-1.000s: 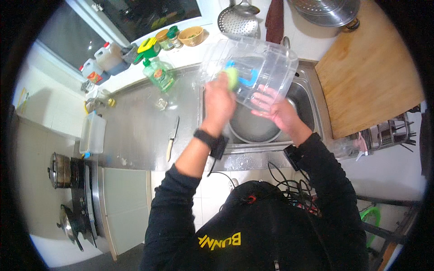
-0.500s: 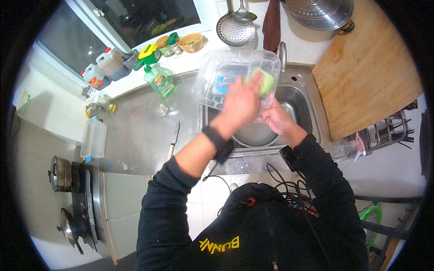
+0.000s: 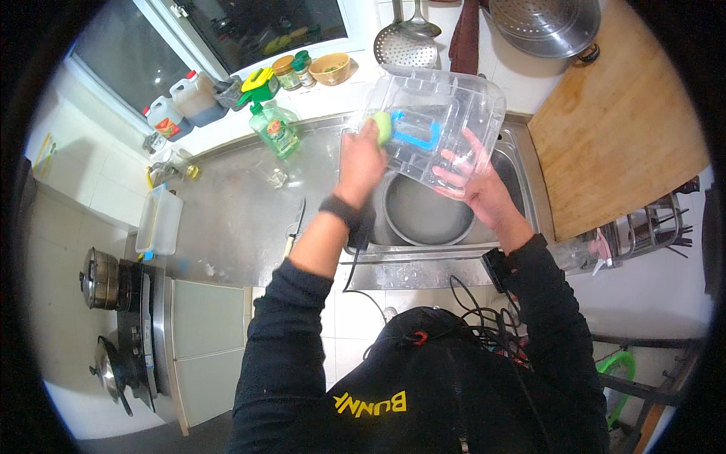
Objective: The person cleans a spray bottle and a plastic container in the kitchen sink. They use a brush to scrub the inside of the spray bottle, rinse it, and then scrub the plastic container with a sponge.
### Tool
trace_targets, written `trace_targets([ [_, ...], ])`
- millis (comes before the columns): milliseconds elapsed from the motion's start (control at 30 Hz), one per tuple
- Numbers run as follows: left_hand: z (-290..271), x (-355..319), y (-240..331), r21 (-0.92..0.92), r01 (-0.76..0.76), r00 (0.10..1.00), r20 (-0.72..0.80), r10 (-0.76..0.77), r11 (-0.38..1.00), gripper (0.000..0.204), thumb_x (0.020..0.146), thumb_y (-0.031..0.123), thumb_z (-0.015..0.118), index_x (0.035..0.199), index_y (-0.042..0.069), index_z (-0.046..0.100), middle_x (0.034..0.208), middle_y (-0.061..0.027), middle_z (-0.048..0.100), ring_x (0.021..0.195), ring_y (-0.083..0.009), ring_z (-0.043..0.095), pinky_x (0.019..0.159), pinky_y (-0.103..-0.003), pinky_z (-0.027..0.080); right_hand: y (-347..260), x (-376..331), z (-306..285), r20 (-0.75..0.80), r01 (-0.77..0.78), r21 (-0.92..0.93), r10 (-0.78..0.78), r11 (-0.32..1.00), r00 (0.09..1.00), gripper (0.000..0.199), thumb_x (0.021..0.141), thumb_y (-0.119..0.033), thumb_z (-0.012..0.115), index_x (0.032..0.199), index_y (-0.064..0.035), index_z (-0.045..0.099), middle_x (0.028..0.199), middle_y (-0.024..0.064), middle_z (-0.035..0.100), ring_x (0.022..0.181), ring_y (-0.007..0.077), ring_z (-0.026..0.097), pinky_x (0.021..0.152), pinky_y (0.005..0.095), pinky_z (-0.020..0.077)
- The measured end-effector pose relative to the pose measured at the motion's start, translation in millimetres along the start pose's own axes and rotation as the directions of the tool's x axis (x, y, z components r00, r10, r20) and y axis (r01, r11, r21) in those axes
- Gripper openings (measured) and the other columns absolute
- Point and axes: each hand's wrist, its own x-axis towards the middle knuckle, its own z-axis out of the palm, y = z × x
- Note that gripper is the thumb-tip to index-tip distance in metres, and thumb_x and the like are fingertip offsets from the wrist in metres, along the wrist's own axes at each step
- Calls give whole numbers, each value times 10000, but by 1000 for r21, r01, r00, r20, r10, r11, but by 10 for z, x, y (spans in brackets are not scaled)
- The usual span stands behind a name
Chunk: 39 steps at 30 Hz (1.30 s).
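A clear plastic lid (image 3: 467, 100) with a blue handle (image 3: 417, 136) is held tilted above the sink. My right hand (image 3: 485, 188) grips its lower right part, and the spread fingers show through the plastic. Closed round a yellow-green sponge (image 3: 383, 129), my left hand (image 3: 361, 165) is at the lid's left side, the sponge against the plastic. Under the lid a round metal basin (image 3: 429, 216) sits in the sink (image 3: 522, 170), partly hidden.
On the steel counter (image 3: 227, 212) are a green dish-soap bottle (image 3: 274, 132), a knife (image 3: 295, 231) and a clear plastic box (image 3: 160, 223). Jugs (image 3: 198, 100) and jars line the sill. A wooden board (image 3: 616, 136) leans at right, beside a dish rack (image 3: 658, 219).
My left hand has moved left across the lid with the sponge, from its right part to its left edge. The lid has shifted right and turned, exposing the blue handle.
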Motion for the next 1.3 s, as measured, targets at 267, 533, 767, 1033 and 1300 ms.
trace_targets([
  [267,-42,-124,-40,98,-7,950,-309,37,995,564,728,70,588,1282,-4,507,1140,-212,602,972,-389,545,854,-464,452,-12,-48,10,89,38,86,-45,996,995,996,662,120,421,1504,-254,43,1501,219,197,1289,410,391,999,574,398],
  [533,-107,-234,60,54,107,994,20,-108,993,440,729,100,562,1158,9,600,1039,-163,640,949,-354,538,821,-432,462,-79,-48,74,-12,46,20,-46,999,999,964,684,137,405,1502,-230,50,1499,230,195,1283,382,409,984,516,430],
  [767,30,-334,300,-160,-381,924,-42,380,911,303,677,80,624,977,61,659,1060,-72,648,922,-298,550,812,-416,448,-30,92,44,-39,152,-60,-155,986,987,922,717,128,445,1499,-228,110,1494,229,213,1287,375,407,1005,493,404],
  [1033,233,-156,-329,-9,-340,922,-201,331,940,373,623,-21,638,972,110,648,959,-52,634,873,-278,555,757,-386,459,-129,32,40,-1,33,-46,-33,998,999,927,704,115,431,1506,-209,99,1499,221,207,1326,393,351,1020,532,379],
  [1300,38,-211,-54,-115,-311,925,-266,272,943,319,593,-57,642,877,88,660,816,-67,618,821,-282,566,706,-374,473,-359,-18,45,39,99,-70,-96,993,995,900,809,-150,599,1511,-175,35,1533,198,133,1366,376,283,1077,502,319],
])
